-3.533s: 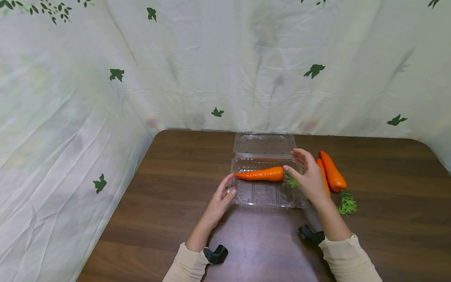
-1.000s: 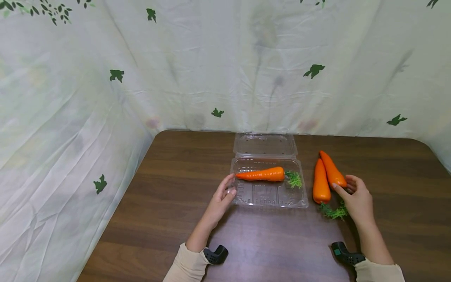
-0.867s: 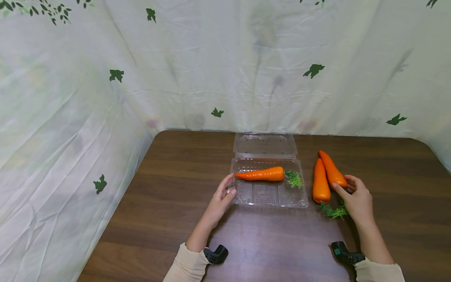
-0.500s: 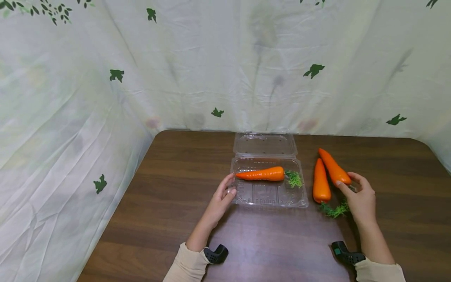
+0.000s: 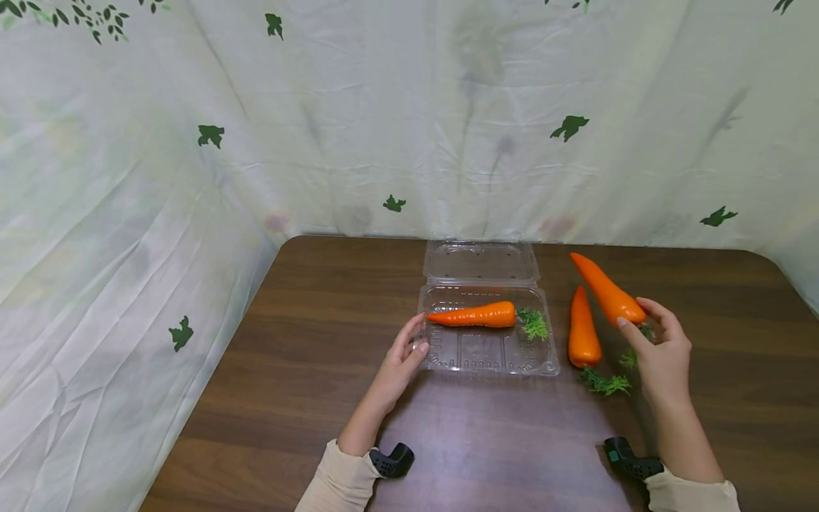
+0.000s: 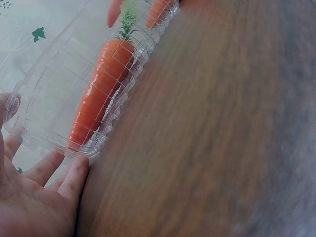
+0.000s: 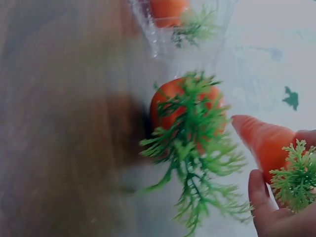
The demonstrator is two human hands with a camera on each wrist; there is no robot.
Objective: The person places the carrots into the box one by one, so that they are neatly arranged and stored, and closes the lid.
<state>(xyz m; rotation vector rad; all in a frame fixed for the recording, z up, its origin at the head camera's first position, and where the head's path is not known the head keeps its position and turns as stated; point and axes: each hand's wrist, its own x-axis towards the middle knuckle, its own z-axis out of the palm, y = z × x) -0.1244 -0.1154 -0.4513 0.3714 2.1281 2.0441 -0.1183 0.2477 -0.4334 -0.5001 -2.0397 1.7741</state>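
Note:
My right hand point(image 5: 665, 355) pinches the thick end of an orange carrot point(image 5: 608, 290), raised off the table with its tip pointing away to the left. Its green top point(image 7: 296, 177) hangs by my palm. Just left of it, a second carrot point(image 5: 583, 333) lies on the table, leafy top point(image 5: 604, 382) toward me. A third carrot point(image 5: 476, 316) lies lengthwise in the clear plastic clamshell container point(image 5: 483, 355), whose lid point(image 5: 480, 262) is folded back. My left hand point(image 5: 393, 373) rests its fairly straight fingers against the container's left end, the thumb at the rim.
The wooden table point(image 5: 307, 341) meets a pale curtain point(image 5: 358, 128) with leaf-like green patches along its back edge. Black wrist devices sit on both forearms, the left one point(image 5: 392, 461) and the right one point(image 5: 630, 461) near the table.
My right hand left the container and went right to the farther carrot. It took hold and raised it, shifting it up and away from the carrot beside it. My left hand stayed put.

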